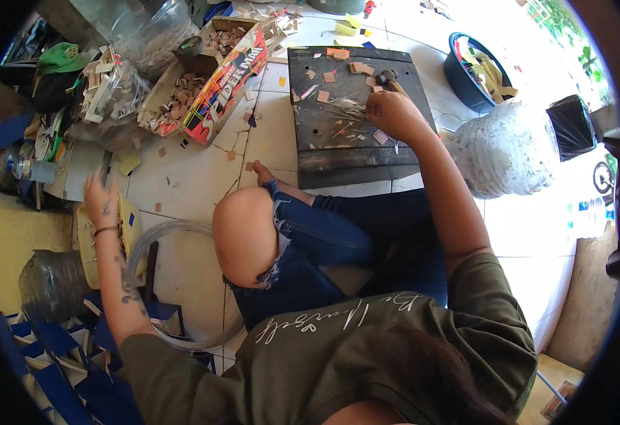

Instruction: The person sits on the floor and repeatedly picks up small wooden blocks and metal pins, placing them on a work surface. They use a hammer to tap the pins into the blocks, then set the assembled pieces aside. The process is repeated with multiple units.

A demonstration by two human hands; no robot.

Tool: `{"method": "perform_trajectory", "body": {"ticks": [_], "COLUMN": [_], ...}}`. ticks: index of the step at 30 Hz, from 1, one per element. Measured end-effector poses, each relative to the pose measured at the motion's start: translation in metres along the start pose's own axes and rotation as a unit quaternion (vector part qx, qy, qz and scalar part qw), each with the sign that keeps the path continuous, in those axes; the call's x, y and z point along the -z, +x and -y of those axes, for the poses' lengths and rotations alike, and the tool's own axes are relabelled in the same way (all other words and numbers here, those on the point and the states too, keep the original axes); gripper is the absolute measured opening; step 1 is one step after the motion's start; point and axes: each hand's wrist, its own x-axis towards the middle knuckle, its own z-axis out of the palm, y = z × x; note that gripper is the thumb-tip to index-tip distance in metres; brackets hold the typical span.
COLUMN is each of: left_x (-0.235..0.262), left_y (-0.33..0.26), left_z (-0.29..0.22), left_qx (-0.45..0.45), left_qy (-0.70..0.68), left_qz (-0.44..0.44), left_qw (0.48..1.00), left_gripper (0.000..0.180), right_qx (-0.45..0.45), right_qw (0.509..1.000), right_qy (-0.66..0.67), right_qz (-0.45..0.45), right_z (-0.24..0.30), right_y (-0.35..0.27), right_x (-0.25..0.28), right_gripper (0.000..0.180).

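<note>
A low black table (352, 157) sits at one o'clock, the right forearm (459, 191) crossing its right edge. At eleven lies a printed box (235, 92) of small brown pieces; at eight, a wire coil (195, 346), the bent knee (243, 237) standing between it and the table. A cloudy bottle (508, 152) at half past two and a blue tub (459, 83) at two flank the table. At nine, the left hand (102, 198), blurred, grip unclear, is at a yellow tray (132, 237). At one, the right hand (393, 113), fingers curled, hold uncertain, is near a hammer (386, 76) and thin sticks (345, 110).
</note>
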Motion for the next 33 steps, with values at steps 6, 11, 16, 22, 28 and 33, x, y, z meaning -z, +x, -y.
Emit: {"method": "perform_trajectory", "body": {"ticks": [6, 11, 16, 22, 28, 33], "left_x": [-0.026, -0.056, -0.078, -0.038, 0.013, 0.017], "left_y": [0.075, 0.116, 0.127, 0.087, -0.032, -0.07], "left_z": [-0.266, -0.424, -0.46, -0.449, -0.425, -0.419], "left_qx": [-0.289, -0.356, -0.37, -0.271, -0.157, -0.182], "left_qy": [-0.333, -0.329, -0.224, -0.487, -0.582, -0.462], "left_qz": [-0.029, 0.016, 0.04, 0.112, 0.098, 0.028], "left_qw": [0.897, 0.874, 0.901, 0.823, 0.792, 0.867], "left_gripper": [0.04, 0.031, 0.023, 0.014, 0.014, 0.014], "right_qx": [0.0, -0.04, -0.065, -0.053, -0.025, -0.029], "right_qw": [0.974, 0.894, 0.832, 0.805, 0.792, 0.837], "right_qy": [0.201, 0.408, 0.535, 0.578, 0.604, 0.538], "right_qz": [-0.106, -0.181, -0.13, -0.125, -0.084, -0.095], "right_z": [-0.003, -0.013, -0.032, -0.034, -0.012, 0.006], "right_y": [-0.015, -0.034, -0.041, -0.045, -0.052, -0.053], "right_x": [0.006, -0.009, -0.01, -0.001, 0.0, -0.011], "right_gripper": [0.012, 0.021, 0.017, 0.016, 0.016, 0.017]}}
